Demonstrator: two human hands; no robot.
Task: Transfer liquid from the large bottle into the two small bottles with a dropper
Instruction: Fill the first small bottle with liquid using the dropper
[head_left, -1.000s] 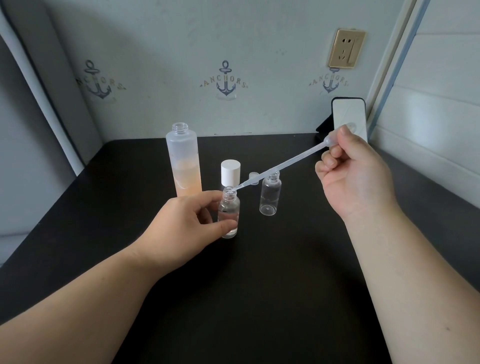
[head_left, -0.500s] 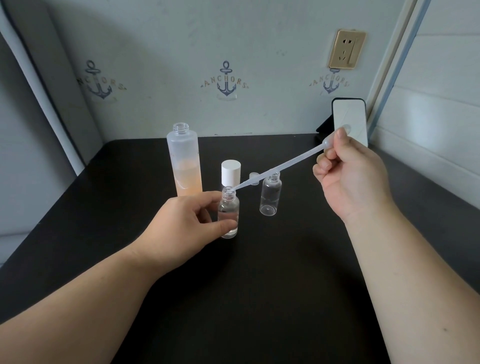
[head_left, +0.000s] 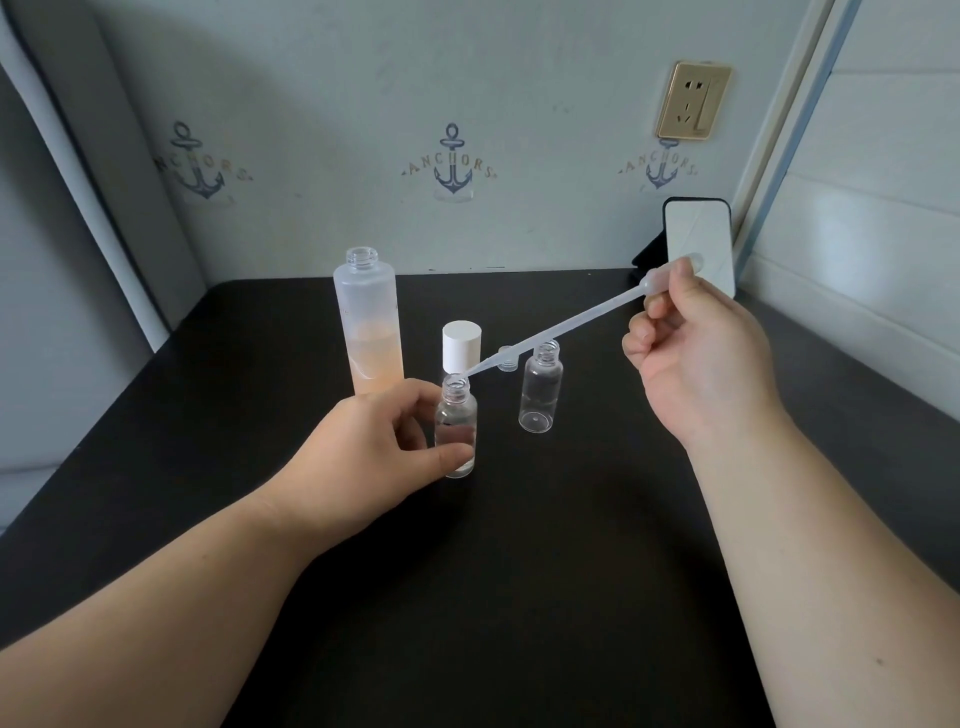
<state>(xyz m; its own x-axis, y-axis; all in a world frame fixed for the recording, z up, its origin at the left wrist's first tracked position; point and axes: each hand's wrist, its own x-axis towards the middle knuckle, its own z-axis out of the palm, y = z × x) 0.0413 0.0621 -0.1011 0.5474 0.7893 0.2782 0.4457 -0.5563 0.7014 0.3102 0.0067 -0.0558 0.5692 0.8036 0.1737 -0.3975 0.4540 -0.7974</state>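
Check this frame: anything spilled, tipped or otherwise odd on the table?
Nothing stands out. The large bottle, both small bottles and the white cap stand upright; no spill shows on the dark table. The dropper tip sits at the near bottle's mouth.

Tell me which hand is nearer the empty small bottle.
Right, narrowly. The right hand hangs above and right of the empty small bottle, pinching the dropper; the left hand grips the other small bottle to its left.

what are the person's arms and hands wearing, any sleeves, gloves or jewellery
Nothing shows on either: the left hand and right hand are bare, without gloves, rings or a watch. Both forearms are bare up to the frame edge, with no sleeve in view.
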